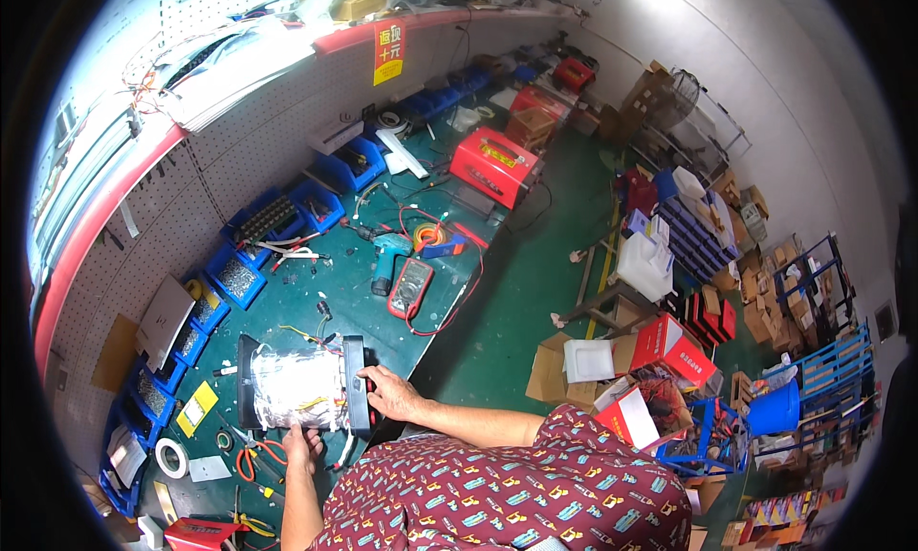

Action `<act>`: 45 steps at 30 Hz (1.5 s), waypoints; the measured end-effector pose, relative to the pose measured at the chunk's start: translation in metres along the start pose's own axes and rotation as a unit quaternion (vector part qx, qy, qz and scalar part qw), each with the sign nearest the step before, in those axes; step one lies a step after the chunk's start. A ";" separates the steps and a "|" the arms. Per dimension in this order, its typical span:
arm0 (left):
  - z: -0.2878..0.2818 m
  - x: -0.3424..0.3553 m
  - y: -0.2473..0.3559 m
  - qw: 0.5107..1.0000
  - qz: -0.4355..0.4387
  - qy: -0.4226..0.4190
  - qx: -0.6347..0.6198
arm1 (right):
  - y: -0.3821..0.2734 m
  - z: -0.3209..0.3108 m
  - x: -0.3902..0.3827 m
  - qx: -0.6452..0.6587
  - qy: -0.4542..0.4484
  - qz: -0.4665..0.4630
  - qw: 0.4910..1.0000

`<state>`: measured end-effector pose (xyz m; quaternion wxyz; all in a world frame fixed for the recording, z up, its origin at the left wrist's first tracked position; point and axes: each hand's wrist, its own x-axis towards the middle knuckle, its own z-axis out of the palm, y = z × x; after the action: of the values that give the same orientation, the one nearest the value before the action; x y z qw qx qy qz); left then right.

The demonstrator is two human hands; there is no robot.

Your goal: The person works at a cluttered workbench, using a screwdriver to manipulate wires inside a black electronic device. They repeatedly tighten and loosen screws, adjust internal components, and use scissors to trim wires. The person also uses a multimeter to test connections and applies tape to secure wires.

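On the bench in front of me lies a silver foil-wrapped unit point(298, 387) with a black panel at each end. Yellow and red wires cross its foil and stick out at the top. My right hand point(392, 394) grips the right black end panel point(356, 384), its fingers bent over the outer face. At the unit's near side, my left hand point(303, 446) is closed with its fingertips against the lower edge; the unit hides part of them. Close to that hand are orange-handled pliers point(247, 463) and a white tape roll point(172, 458).
Blue bins point(236, 276) of small parts line the pegboard wall. A red multimeter point(411, 287), a teal cordless drill point(389, 260) and a red machine point(494, 166) stand farther along the green bench. Cardboard boxes point(559, 369) and a blue bucket point(775, 410) are on the right.
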<state>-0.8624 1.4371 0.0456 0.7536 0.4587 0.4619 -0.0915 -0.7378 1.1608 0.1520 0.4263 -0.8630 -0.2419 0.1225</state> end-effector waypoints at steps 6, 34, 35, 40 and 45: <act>0.007 -0.006 0.004 1.000 -0.007 0.022 0.016 | -0.001 -0.001 -0.001 0.009 -0.006 0.010 1.000; 0.009 -0.010 0.008 0.999 -0.014 0.031 0.032 | -0.001 -0.001 0.002 0.013 0.001 -0.012 1.000; 0.009 -0.010 0.008 0.999 -0.016 0.029 0.030 | 0.000 0.000 0.002 0.015 0.000 -0.009 1.000; 0.015 -0.015 0.011 0.999 -0.016 0.039 0.032 | 0.001 0.000 0.002 0.008 0.009 -0.012 1.000; 0.013 -0.012 0.009 0.999 -0.023 0.027 0.034 | -0.001 -0.003 0.000 0.013 0.000 0.008 1.000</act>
<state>-0.8562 1.4291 0.0622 0.7224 0.4760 0.4889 -0.1121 -0.7374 1.1595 0.1547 0.4368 -0.8592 -0.2334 0.1287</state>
